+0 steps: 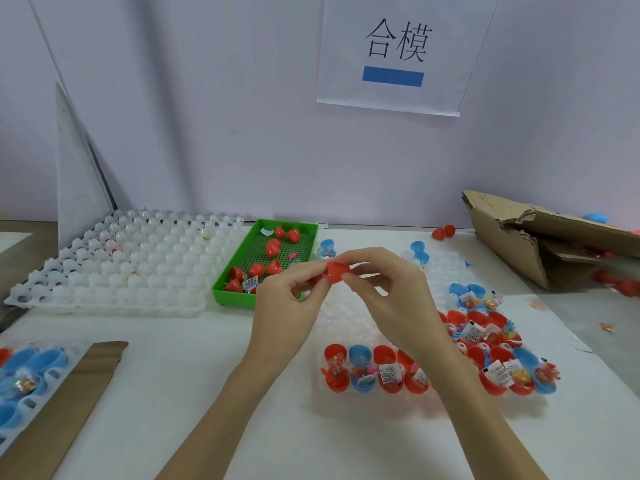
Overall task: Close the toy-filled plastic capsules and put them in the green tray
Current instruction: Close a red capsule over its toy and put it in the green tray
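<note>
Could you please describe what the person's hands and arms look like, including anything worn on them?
Both arms are bare from the bottom edge of the frame up to the hands, with no sleeves in view. The left hand and the right hand wear no gloves, and no rings, watch or bracelet show. The fingers are slender, with short unpainted nails.

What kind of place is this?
Probably a toy-packing workbench. Both hands hold a red capsule; open toy-filled capsules sit in a clear tray, closed ones in a green tray.
</note>
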